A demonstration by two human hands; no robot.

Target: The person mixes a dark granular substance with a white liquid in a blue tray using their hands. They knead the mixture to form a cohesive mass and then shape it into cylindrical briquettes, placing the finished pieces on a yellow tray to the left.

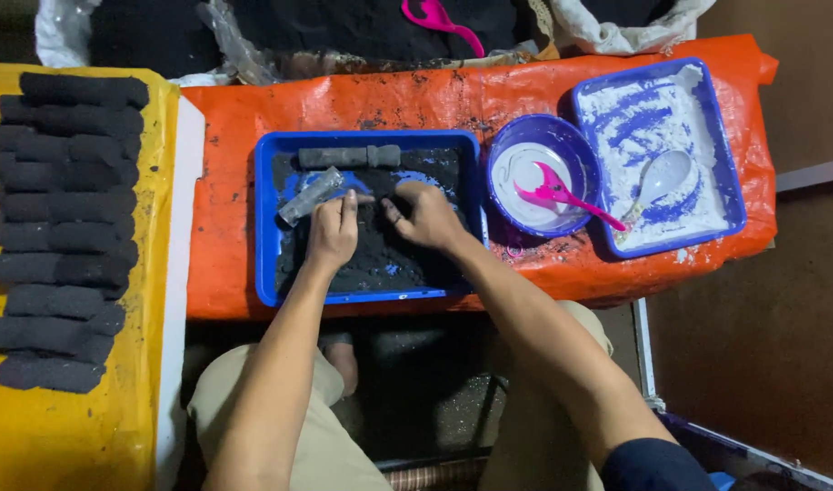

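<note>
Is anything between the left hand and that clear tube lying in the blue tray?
Nothing visible. The left hand sits in the blue tray on the black powder, its fingertips right beside the clear tube. The right hand is off to the other side.

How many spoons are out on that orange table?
3. A pink spoon lies in the round purple bowl, a white spoon in the right blue tray of white powder, another pink one on the black powder behind. Others may be buried.
</note>
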